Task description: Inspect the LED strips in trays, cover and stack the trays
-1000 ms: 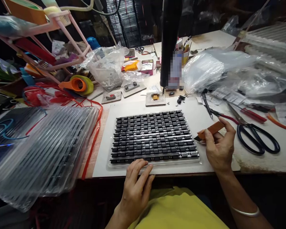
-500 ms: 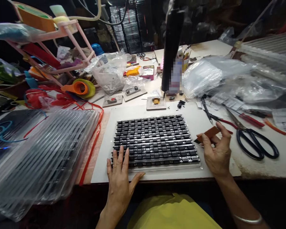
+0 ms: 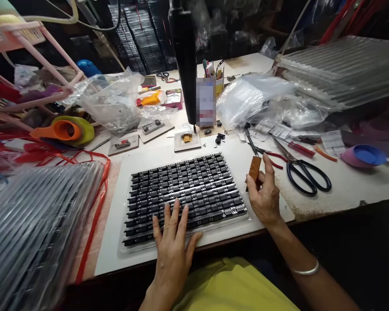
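— since a moment ago, left hand [image 3: 171,242] has slid up, fingers flat on the clear plastic tray [image 3: 123,248] of small black components [image 3: 184,190].
— right hand [image 3: 264,196] pinches the upright brown rectangular block [image 3: 255,168] beside it.

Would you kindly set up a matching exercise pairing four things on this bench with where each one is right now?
Things:
1. left hand
2. brown block
3. black scissors
4. orange tape dispenser

Places:
A. lying open on the table, right of the right hand
B. far left, beneath the pink rack
C. pinched in the right hand, beside the tray's right edge
D. fingers spread flat on the near rows of the tray of black parts

Pairs: 1-D, 2-C, 3-A, 4-B
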`<state>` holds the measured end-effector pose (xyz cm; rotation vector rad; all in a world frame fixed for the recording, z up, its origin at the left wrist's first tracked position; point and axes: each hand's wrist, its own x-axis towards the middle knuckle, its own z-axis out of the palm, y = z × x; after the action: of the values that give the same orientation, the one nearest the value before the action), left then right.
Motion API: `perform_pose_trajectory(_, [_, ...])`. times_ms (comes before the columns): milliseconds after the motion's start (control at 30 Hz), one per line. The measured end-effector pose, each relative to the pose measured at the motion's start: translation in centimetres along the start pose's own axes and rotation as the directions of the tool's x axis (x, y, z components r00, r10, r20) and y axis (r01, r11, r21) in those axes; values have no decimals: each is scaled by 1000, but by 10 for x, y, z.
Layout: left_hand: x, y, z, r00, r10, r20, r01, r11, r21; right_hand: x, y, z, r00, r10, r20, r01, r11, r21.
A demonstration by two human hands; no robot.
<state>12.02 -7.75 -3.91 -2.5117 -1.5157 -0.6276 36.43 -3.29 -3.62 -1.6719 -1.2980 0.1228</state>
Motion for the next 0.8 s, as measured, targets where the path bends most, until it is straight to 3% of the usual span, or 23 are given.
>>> perform_pose_trajectory(133, [3,13,3,997,53,55,-52,999,-18,1,3,0,1000,14,26,-13,1000,-16])
perform_pose_trajectory(333, [10,31,7,994,102,46,-97,990,-105,-1,4,2,1000,-19,-6,19,1000,16])
perform_pose_trajectory(533, [17,35,8,979,181,91,-183,983,5,-2,9,3,998,-58,-2,58,998,15])
perform_pose_trajectory(700, [14,24,0,994,106,37,-104,993,-52,2,14,4,996,-85,32,87,991,-102])
perform_pose_trajectory(800, [11,-5,-18,997,-51,-64,45,995,-85,4,18,6,996,-53,64,63,984,-164])
